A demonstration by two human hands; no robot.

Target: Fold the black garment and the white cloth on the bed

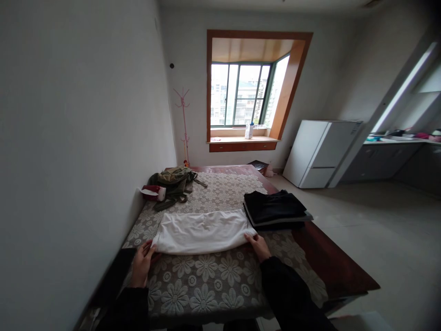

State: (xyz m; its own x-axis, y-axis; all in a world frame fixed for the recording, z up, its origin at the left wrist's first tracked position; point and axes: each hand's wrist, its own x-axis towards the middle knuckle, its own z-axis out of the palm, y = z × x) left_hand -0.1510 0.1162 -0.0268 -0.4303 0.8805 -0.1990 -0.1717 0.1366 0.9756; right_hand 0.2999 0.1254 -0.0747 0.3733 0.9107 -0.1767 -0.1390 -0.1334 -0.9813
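Cloth, white and folded to a strip, lies mid-table. Left hand at its 8 o'clock corner and right hand at 4 pinch its ends, keeping it taut. Dark stack sits at 2.

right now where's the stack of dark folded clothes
In the head view, the stack of dark folded clothes sits on the table's right side, just beyond the right hand, beside the white garment.
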